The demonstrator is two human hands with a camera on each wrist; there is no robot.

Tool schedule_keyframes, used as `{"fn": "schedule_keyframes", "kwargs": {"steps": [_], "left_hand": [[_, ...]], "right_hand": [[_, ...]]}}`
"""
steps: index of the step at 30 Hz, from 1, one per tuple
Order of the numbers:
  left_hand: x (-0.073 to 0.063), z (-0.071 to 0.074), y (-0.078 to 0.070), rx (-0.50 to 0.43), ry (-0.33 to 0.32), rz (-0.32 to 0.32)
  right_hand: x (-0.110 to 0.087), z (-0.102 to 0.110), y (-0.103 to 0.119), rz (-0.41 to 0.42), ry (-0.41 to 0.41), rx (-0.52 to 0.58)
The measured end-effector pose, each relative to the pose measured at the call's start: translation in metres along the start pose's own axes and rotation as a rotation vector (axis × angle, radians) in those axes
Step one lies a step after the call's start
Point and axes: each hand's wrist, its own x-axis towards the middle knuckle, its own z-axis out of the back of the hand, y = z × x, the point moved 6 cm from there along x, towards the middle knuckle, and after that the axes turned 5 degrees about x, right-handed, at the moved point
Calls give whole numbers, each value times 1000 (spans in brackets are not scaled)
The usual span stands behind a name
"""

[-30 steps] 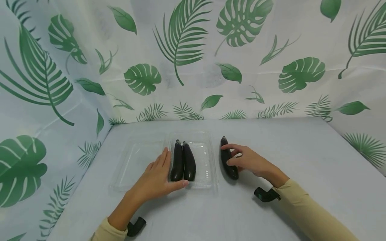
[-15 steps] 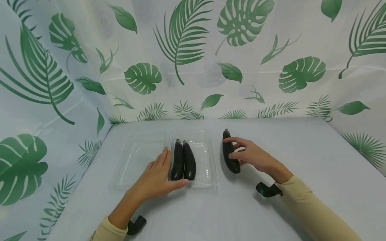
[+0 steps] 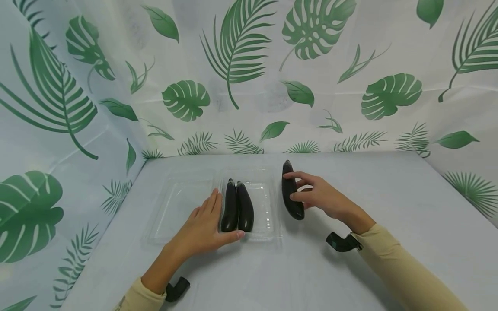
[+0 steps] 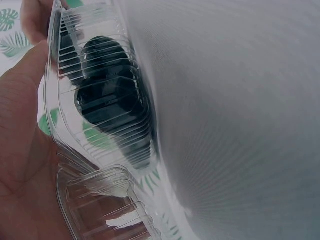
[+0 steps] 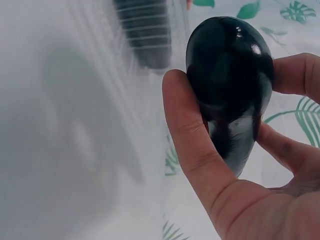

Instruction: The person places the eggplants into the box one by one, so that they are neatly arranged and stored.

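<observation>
My right hand holds a dark purple eggplant between thumb and fingers, just right of the clear plastic clamshell container. The right wrist view shows the glossy blunt end of this eggplant, raised above its shadow on the table. Two more eggplants, a left one and a right one, lie side by side in the container's right half. My left hand rests with straight fingers along the container's middle fold, thumb at its front rim. Ribbed clear wall covers the dark eggplants in the left wrist view.
The container's lid half lies flat and unfolded at the left, partly behind the left hand. A white table extends around, backed by a leaf-printed curtain. Black wrist cameras, a left one and a right one, hang at the sleeves.
My right hand has lifted the third eggplant off the table, first up and slightly right, then left toward the container. The left hand and the two eggplants inside stay put.
</observation>
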Motion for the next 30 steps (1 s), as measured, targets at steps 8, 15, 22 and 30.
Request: {"fn": "schedule_keyframes", "kwargs": {"steps": [8, 15, 22, 30], "left_hand": [[1, -1, 1, 5, 2, 3], [1, 0, 0, 9, -7, -4], [2, 0, -1, 15, -3, -6], [2, -1, 0, 22, -7, 1]], "right_hand": [[3, -13, 13, 37, 23, 29], [7, -24, 21, 58, 59, 40], [9, -33, 25, 53, 100, 12], [17, -49, 30, 12, 165, -35]]}}
